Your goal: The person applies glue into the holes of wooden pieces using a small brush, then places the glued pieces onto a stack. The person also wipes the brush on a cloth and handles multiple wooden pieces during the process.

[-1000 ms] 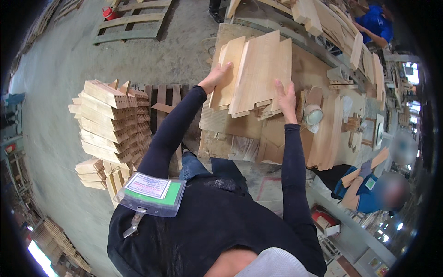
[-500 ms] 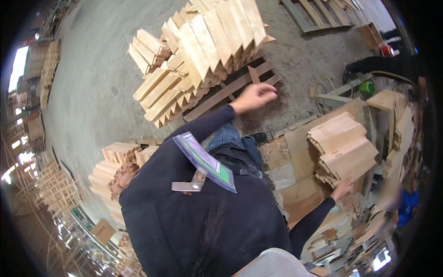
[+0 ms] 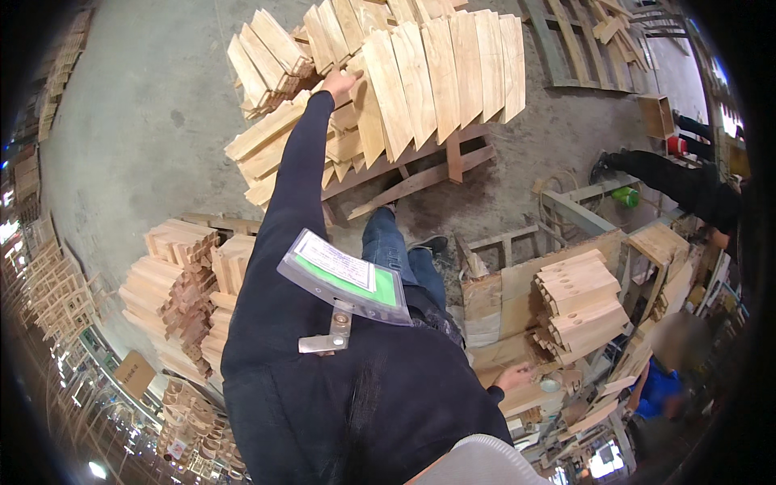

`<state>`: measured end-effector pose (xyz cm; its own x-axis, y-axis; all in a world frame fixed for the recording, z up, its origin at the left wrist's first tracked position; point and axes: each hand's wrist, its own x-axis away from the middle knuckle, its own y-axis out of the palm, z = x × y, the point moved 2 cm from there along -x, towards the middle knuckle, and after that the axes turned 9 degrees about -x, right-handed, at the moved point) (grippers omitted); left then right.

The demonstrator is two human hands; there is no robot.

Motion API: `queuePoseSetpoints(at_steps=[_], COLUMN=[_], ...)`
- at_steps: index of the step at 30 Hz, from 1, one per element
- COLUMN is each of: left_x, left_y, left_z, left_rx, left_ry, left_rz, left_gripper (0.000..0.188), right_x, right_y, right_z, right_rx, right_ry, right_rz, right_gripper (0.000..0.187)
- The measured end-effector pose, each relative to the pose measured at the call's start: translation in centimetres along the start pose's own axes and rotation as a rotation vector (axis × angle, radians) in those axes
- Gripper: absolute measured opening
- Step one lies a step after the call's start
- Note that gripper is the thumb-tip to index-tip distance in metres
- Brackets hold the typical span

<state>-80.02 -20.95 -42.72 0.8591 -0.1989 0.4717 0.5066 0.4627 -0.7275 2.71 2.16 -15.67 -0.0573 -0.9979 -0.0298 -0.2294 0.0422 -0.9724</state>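
My left arm reaches forward to a tall stack of pale wooden boards (image 3: 453, 73) with slanted ends. My left hand (image 3: 339, 84) is closed at the top of this stack, its fingers curled on the edge of a wooden board (image 3: 366, 105). Beneath the boards lies a wooden pallet (image 3: 420, 182). My right hand (image 3: 516, 374) is low at my right side over the workbench (image 3: 505, 353), fingers loosely apart, with nothing visible in it. Beyond it on the bench sits a stack of shaped wooden pieces (image 3: 580, 303).
More stacked wooden pieces (image 3: 158, 295) stand at my left. A person in blue (image 3: 659, 392) is at the right, and another person's dark-clothed leg (image 3: 655, 174) extends beside a grey frame (image 3: 574, 212). Another pallet (image 3: 566, 44) lies at the far right.
My left hand has moved left and forward from over the pallet's near edge onto the board stack. The right hand has drawn back from the pieces on the bench. The view has shifted.
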Motion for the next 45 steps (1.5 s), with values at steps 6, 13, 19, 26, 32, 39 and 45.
queuePoseSetpoints(at_steps=[6, 13, 19, 26, 32, 39, 45], left_x=[-4.3, -1.4, 8.6, 20.8, 27.4, 34.0, 45.4], left_y=[2.2, 0.4, -8.5, -11.7, -8.7, 3.4, 16.2], left_z=[-0.9, -1.3, -2.6, -4.1, 2.7, 18.8, 33.4], left_rx=[0.389, 0.685, 0.76, 0.375, 0.432, 0.808, 0.994], left_ry=[-0.121, -0.057, 0.064, 0.226, 0.046, 0.197, 0.332], left_rz=[-0.243, -0.13, -0.413, -0.331, -0.655, -0.997, -1.019], left_gripper=[0.072, 0.042, 0.028, 0.053, 0.056, 0.055, 0.047], right_x=[3.6, 4.8, 4.8, 5.8, 9.4, 14.0, 17.6], right_y=[0.4, 2.4, 7.0, 10.1, 11.6, 12.6, 11.4], right_z=[1.7, -1.1, -1.5, -4.7, -2.6, 2.3, 5.6], right_rx=[-0.192, -0.228, -0.427, -0.307, -0.381, -0.576, -0.61], right_ry=[0.279, 0.433, 0.303, 0.101, 0.327, 0.358, 0.35], right_rz=[-0.536, -0.729, -0.798, -0.67, -0.643, -0.476, -0.277], right_gripper=[0.048, 0.047, 0.041, 0.044, 0.045, 0.041, 0.041])
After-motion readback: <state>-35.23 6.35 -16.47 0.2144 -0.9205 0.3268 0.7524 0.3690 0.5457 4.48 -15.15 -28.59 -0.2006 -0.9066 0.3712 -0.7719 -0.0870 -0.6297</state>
